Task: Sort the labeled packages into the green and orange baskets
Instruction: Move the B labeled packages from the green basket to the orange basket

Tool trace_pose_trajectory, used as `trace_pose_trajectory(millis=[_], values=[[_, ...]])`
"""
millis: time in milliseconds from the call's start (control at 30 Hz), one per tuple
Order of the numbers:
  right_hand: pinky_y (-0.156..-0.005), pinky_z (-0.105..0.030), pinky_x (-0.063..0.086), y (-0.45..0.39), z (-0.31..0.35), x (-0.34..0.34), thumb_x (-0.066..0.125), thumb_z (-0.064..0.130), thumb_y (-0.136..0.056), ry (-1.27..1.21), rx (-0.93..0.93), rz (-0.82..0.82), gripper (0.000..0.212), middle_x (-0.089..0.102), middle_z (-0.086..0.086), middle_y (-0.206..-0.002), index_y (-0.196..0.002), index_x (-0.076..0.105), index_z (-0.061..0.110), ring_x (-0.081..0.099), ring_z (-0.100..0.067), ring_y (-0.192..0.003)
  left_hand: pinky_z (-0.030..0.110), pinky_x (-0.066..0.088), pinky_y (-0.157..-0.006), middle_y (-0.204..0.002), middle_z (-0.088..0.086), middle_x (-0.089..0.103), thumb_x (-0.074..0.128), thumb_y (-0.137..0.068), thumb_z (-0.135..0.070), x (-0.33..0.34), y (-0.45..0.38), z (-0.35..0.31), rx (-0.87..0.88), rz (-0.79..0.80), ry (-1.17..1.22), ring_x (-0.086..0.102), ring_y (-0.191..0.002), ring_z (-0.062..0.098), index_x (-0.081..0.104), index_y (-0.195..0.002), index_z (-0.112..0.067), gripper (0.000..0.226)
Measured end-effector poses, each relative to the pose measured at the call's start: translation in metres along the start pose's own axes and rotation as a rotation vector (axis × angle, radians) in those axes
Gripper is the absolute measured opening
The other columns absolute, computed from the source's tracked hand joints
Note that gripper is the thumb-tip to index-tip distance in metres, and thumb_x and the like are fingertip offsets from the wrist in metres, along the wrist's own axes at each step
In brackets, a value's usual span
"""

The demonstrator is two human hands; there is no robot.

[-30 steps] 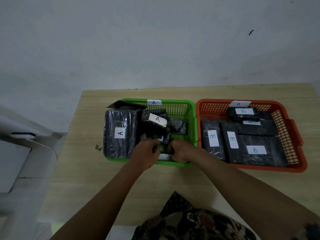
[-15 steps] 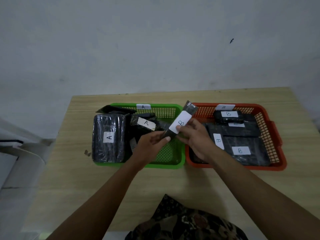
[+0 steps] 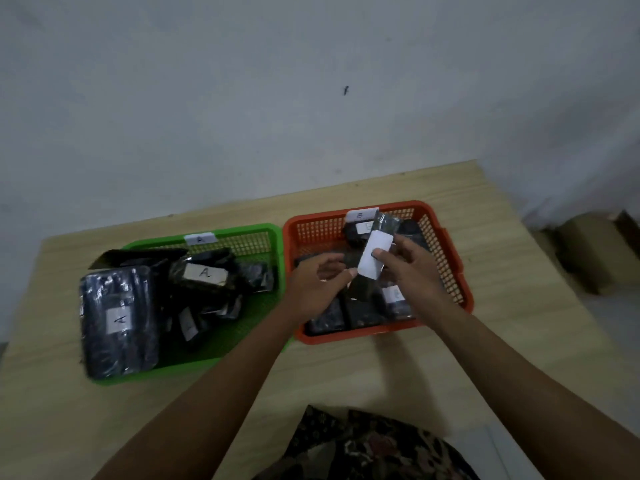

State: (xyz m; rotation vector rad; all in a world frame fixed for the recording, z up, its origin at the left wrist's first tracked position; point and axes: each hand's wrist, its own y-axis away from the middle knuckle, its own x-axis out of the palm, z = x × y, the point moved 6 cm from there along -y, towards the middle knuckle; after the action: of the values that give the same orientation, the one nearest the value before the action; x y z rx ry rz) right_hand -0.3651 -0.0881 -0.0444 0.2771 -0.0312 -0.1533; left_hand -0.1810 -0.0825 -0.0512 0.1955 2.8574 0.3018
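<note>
Both hands hold one slim black plastic-wrapped package with a white label above the orange plastic mesh basket. The right hand pinches it with the thumb on the label (blurred, its letter seemingly unreadable); the left hand grips its lower end. The green plastic mesh basket beside it on the pale wooden worktop holds A-labelled black packages.
</note>
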Motion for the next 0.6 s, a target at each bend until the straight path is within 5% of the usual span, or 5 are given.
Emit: trace_pose_trajectory(millis=[67,233,333,500,600], values=[[-0.065,-0.03,0.059,-0.006,0.004,-0.028,0.069,0.008,-0.09,0.082,-0.03,0.036,0.031,0.075,-0.001,-0.101,-0.121,0.068,0.014,0.073,-0.017,-0.089,0.022,0.056,-0.083,-0.103,-0.005,0.073,0.074,-0.085,-0.027,0.034,-0.015,-0.01,-0.044,0.061,0.071,0.069,-0.095,0.006,0.065,-0.117,-0.016,0.035],[-0.073,-0.011,0.054,-0.021,0.014,-0.077,0.068,0.011,-0.091,0.303,-0.125,0.013,0.029,0.068,0.026,-0.089,-0.116,0.069,0.025,0.066,0.012,-0.083,0.029,0.06,-0.073,-0.102,0.004,0.075,0.07,-0.088,-0.011,0.095,-0.038,-0.015,-0.184,0.115,0.362,0.073,-0.091,0.017,0.069,-0.109,-0.012,0.021],[-0.08,-0.009,0.05,-0.037,0.011,-0.114,0.066,0.02,-0.092,0.409,-0.159,-0.103,0.025,0.07,0.018,-0.102,-0.115,0.072,0.027,0.065,0.009,-0.093,0.027,0.059,-0.071,-0.101,0.004,0.075,0.068,-0.09,-0.012,0.122,-0.052,-0.017,-0.205,0.104,0.353,0.074,-0.088,0.017,0.071,-0.105,-0.01,0.015],[-0.105,-0.032,0.04,-0.071,-0.021,-0.146,0.049,0.039,-0.099,0.535,0.086,-0.176,0.046,0.055,-0.002,-0.14,-0.139,0.053,0.017,0.053,-0.018,-0.126,0.027,0.06,-0.071,-0.097,0.002,0.073,0.07,-0.089,-0.02,0.145,-0.09,-0.014,-0.265,-0.084,0.192,0.071,-0.087,0.016,0.068,-0.094,-0.018,0.005],[-0.096,-0.042,0.051,-0.08,-0.04,-0.142,0.04,0.037,-0.102,0.4,0.187,-0.08,0.038,0.07,-0.007,-0.115,-0.114,0.069,0.016,0.065,-0.023,-0.106,0.034,0.061,-0.074,-0.097,0.006,0.071,0.072,-0.088,-0.021,0.154,-0.114,-0.007,-0.331,-0.169,0.099,0.07,-0.086,0.019,0.07,-0.1,-0.01,0.016]])
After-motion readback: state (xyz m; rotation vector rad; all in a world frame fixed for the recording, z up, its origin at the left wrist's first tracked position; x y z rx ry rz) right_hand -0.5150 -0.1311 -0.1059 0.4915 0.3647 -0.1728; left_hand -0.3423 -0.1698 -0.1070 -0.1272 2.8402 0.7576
